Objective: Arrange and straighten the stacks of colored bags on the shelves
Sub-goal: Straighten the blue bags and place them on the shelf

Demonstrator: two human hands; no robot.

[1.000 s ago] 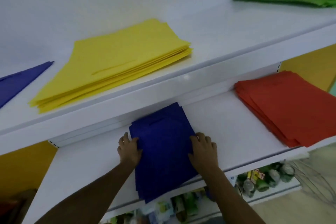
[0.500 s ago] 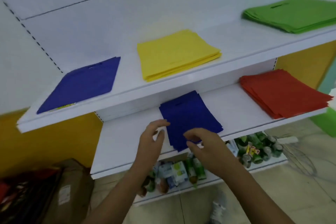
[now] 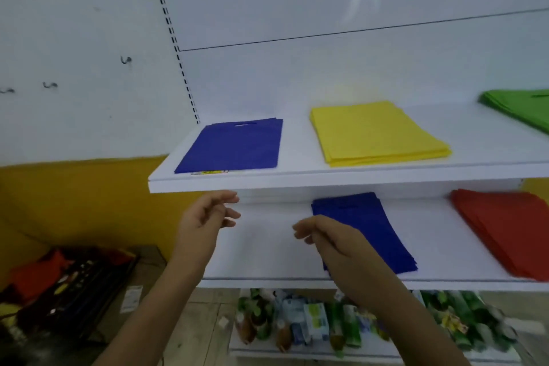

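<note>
Now both hands hang free before the white lower shelf (image 3: 267, 246): left hand (image 3: 202, 221) and right hand (image 3: 329, 239), fingers loosely curled and apart, holding nothing. At three o'clock of the right hand lies the flat dark-blue fabric bag stack (image 3: 365, 232), slightly skewed, probably awaiting squaring.

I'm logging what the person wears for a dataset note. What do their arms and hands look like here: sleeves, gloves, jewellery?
Both forearms are bare as far as the frame shows, with no sleeve in view. The left hand and right hand wear no gloves. No watch, bracelet or ring shows, though motion blur could hide a thin ring.
</note>
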